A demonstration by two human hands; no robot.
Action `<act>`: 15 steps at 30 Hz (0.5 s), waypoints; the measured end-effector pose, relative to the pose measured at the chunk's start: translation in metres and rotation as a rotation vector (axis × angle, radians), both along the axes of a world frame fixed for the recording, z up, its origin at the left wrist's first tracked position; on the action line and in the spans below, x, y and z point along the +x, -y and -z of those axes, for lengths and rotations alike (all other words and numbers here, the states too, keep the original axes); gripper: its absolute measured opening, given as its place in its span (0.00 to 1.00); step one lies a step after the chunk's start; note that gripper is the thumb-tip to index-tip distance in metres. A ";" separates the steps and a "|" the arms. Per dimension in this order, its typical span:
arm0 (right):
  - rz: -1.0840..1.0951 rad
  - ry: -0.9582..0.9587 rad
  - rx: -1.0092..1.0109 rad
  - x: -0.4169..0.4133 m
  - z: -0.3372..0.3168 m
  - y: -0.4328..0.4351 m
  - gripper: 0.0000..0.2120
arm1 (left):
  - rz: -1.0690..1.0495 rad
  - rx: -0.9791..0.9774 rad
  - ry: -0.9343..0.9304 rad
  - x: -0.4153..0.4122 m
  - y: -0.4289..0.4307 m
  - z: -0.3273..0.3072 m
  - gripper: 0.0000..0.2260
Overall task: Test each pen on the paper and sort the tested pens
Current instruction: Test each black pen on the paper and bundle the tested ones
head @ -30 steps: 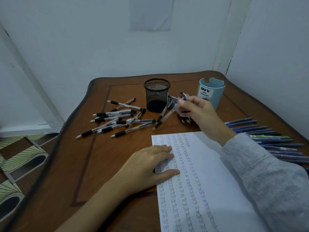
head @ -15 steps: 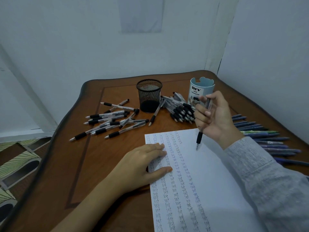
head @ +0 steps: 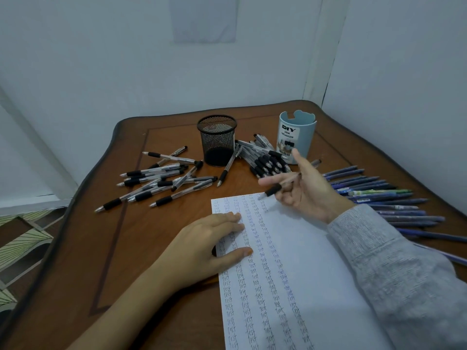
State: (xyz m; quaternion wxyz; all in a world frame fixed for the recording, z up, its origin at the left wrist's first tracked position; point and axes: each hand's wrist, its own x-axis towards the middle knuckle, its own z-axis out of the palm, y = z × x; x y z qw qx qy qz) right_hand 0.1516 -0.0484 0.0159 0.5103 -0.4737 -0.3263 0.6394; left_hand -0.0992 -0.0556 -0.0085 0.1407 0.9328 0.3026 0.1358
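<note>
Brown wooden table (head: 151,248), surveyed left to right; a loose scatter of clear-barrelled pens with black grips (head: 161,183) lies at ten o'clock from the sheet, the pens crossing one another.

Left hand (head: 202,246) lies palm down with its fingers straight and together, thumb spread, pressing on the left edge of the white sheet of paper (head: 303,261); it holds nothing; the sheet carries columns of the handwritten word "test".

Black wire-mesh pen cup (head: 217,140) stands upright at twelve o'clock from the left hand; a second heap of black-grip pens (head: 265,164) lies at its four o'clock, between it and the pale blue plastic desk organiser cup (head: 298,132), which stands upright.

Right hand (head: 305,193) hovers over the sheet's top edge, loosely spread, forefinger extended and thumb raised; the lower fingers curl round a clear pen with a black grip (head: 274,190), its tip pointing to eight o'clock just over the paper; contact with the sheet cannot be determined.

A row of blue-barrelled pens (head: 379,195) lies side by side at three o'clock from the right hand, partly hidden by the grey sleeve (head: 394,269).
</note>
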 end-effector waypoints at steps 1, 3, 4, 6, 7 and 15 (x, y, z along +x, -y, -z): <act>0.018 0.020 0.005 -0.003 0.002 -0.001 0.33 | -0.001 -0.002 0.001 0.000 0.000 0.000 0.30; 0.052 0.092 0.036 -0.011 0.005 0.001 0.19 | -0.002 -0.005 0.002 0.000 0.000 -0.001 0.30; 0.072 0.161 0.056 -0.014 0.007 0.002 0.15 | -0.001 -0.004 0.002 0.000 0.000 -0.001 0.30; 0.134 0.285 0.117 -0.017 0.014 0.003 0.18 | -0.002 -0.007 0.000 0.000 0.000 -0.001 0.30; 0.169 0.316 0.138 -0.018 0.017 0.003 0.19 | -0.002 -0.008 -0.001 0.000 0.000 -0.001 0.30; 0.350 0.555 0.253 -0.027 0.022 0.008 0.20 | 0.000 -0.002 0.006 0.000 0.000 0.000 0.30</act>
